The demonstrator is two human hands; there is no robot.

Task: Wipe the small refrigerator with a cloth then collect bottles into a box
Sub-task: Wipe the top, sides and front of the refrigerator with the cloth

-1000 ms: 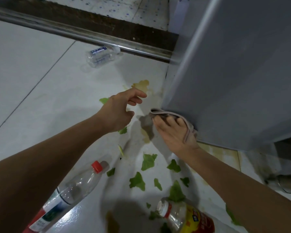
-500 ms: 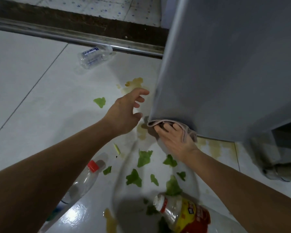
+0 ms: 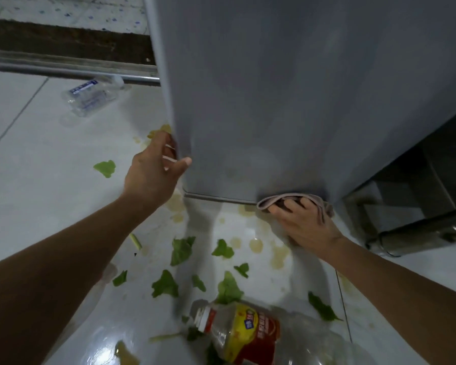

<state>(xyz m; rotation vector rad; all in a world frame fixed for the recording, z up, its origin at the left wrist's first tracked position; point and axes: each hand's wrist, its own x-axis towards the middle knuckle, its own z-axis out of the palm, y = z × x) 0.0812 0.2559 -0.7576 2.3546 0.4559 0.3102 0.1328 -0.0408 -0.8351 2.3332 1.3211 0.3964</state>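
The small grey refrigerator [image 3: 287, 88] fills the upper right of the view. My left hand [image 3: 153, 169] grips its lower left corner edge, thumb on the front face. My right hand [image 3: 303, 222] presses a pinkish cloth [image 3: 295, 200] against the bottom edge of the fridge, near its right corner. A clear empty bottle [image 3: 90, 97] lies on the floor at the upper left. An open bottle with a red and yellow label [image 3: 245, 333] lies on its side at the bottom of the view.
Green leaf scraps [image 3: 181, 250] and yellowish spill stains [image 3: 256, 245] are scattered over the glossy white floor tiles in front of the fridge. A metal door sill [image 3: 63, 71] runs along the back left. A metal fitting [image 3: 419, 233] sits at the right.
My left hand moved from hanging in the air to gripping the fridge's left corner edge. My right hand slid the cloth rightward along the bottom edge. The red-capped bottle has left the view.
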